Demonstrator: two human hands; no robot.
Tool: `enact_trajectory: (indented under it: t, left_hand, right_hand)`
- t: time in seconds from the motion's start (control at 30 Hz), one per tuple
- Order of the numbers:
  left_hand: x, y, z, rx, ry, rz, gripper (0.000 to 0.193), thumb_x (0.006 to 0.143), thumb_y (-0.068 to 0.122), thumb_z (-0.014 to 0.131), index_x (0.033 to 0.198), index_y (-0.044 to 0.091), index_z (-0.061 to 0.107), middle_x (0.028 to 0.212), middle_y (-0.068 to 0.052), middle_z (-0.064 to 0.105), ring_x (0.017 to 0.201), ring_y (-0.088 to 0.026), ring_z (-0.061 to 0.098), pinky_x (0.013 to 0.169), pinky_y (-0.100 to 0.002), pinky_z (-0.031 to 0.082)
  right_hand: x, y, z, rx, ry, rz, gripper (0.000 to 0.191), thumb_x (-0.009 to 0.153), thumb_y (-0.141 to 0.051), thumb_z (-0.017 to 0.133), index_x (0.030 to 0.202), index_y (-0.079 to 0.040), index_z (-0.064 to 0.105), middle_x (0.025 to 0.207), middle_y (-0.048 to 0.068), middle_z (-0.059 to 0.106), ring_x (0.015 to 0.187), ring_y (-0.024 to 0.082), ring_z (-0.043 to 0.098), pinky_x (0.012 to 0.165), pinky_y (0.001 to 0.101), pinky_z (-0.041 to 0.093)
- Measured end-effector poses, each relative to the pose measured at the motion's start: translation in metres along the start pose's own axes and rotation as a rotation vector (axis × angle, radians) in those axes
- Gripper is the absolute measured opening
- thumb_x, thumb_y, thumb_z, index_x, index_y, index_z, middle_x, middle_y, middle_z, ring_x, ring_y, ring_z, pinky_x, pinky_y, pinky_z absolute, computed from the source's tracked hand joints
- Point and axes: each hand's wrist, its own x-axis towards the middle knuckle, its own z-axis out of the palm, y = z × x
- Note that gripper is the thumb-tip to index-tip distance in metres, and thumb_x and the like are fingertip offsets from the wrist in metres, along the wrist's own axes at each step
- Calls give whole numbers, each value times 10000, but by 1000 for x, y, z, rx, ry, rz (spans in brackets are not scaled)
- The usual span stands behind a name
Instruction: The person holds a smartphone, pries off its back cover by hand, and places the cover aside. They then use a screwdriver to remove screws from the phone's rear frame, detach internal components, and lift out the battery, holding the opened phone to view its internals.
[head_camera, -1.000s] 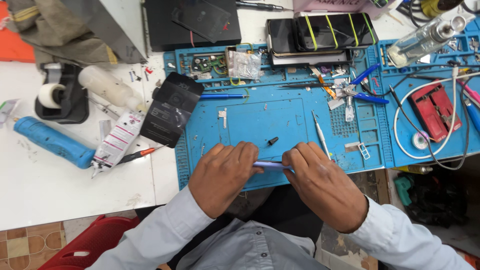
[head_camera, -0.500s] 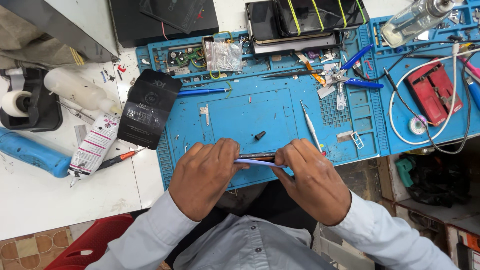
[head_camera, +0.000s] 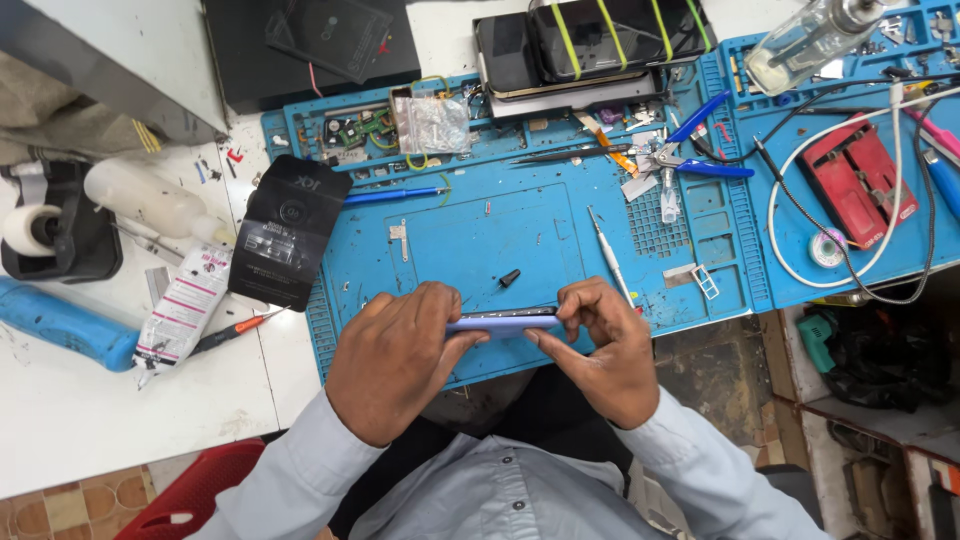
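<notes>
Lilac phone (head_camera: 503, 322) pinched edge-on between left hand (head_camera: 397, 358) and right hand (head_camera: 603, 350); possible slip onto blue mat (head_camera: 480, 235) through uneven squeezing.

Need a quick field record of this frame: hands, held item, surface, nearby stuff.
left hand: grips the left end of the phone, fingers curled over its top edge
right hand: pinches the right end of the phone
phone: thin, bluish, held edge-on between both hands above the mat
blue work mat: on a white table, under the hands
near the hands: small black bit; slim metal tool
left of mat: black phone back cover; white tube
</notes>
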Motion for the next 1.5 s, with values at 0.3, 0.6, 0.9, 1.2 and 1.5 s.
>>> enact_trajectory:
  t: [0.3, 0.6, 0.9, 1.2, 1.5]
  left_hand:
    - [-15, 27, -1, -285, 170, -166, 399, 821, 310, 821, 899, 63, 517, 800, -62, 631, 681, -269, 625, 633, -400, 493]
    - [-7, 12, -25, -1002, -61, 77, 771, 1047, 692, 383, 1384, 4, 461, 1268, -138, 587, 1211, -264, 595, 1049, -383, 463]
    - [8, 6, -25, -871, -237, 179, 876, 1050, 724, 260, 1418, -26, 524, 1154, -147, 634, 1067, -275, 638, 964, -370, 508]
    - [-4, -3, -21, -913, -183, 173, 909, 1042, 745, 277, 1380, -50, 559, 1228, -179, 660, 1112, -291, 692, 948, -386, 547]
    - [-17, -14, -14, -949, -66, 201, 958, 1047, 770, 240, 1434, -57, 531, 1294, -216, 657, 1217, -335, 685, 1034, -406, 545]
  right_hand:
    - [22, -87, -38, -515, -250, -265, 323, 762, -31, 888, 926, -67, 611, 906, 21, 637, 710, 117, 579, 629, 248, 492]
    - [63, -166, -5, -618, -706, -646, 199, 903, -108, 747, 1003, -66, 581, 930, 72, 577, 887, 266, 621, 759, 382, 507]
    - [62, -167, -3, -644, -740, -628, 193, 913, -129, 734, 987, -61, 570, 936, 61, 589, 870, 250, 630, 723, 362, 518]
    - [65, -155, -6, -675, -690, -703, 219, 922, -108, 733, 1022, -37, 551, 998, 83, 598, 929, 265, 652, 752, 360, 542]
    - [70, -151, 3, -631, -697, -682, 267, 865, -110, 782, 995, -41, 560, 985, 73, 596, 921, 253, 651, 750, 356, 549]
